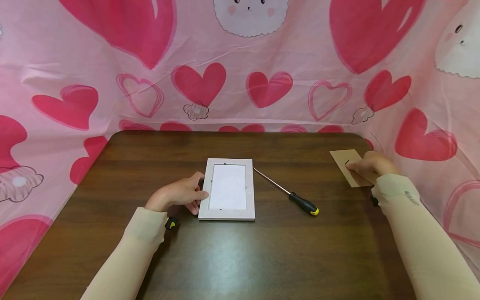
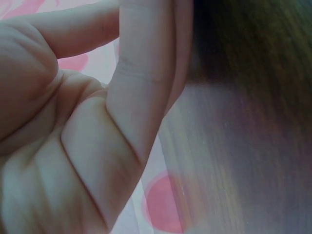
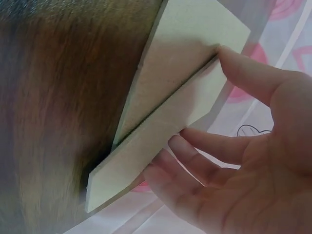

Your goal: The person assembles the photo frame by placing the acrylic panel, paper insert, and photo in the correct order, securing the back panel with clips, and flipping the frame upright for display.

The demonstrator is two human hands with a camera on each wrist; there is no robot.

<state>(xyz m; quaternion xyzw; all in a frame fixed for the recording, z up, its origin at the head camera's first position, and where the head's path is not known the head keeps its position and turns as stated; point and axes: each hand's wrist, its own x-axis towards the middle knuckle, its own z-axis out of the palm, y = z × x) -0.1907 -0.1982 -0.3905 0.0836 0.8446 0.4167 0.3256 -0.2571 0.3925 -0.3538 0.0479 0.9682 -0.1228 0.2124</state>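
A white picture frame (image 1: 227,215) lies on the wooden table, back side up, with a white sheet (image 1: 228,187) inside its opening. Small dark tabs show along the inner edge. My left hand (image 1: 183,193) grips the frame's left side, thumb on the top face and fingers along the outer edge. Over at the table's right side, my right hand (image 1: 373,162) holds a brown backing board (image 1: 342,160). The right wrist view shows the board's stand leg (image 3: 141,153) as a strip, with the thumb and fingertips pinching around it.
Right of the frame lies a screwdriver (image 1: 303,204) with a black and yellow handle, its shaft tip close to the frame's right edge. Pink heart-patterned cloth (image 1: 232,54) hangs behind the table (image 1: 221,258) and at both sides.
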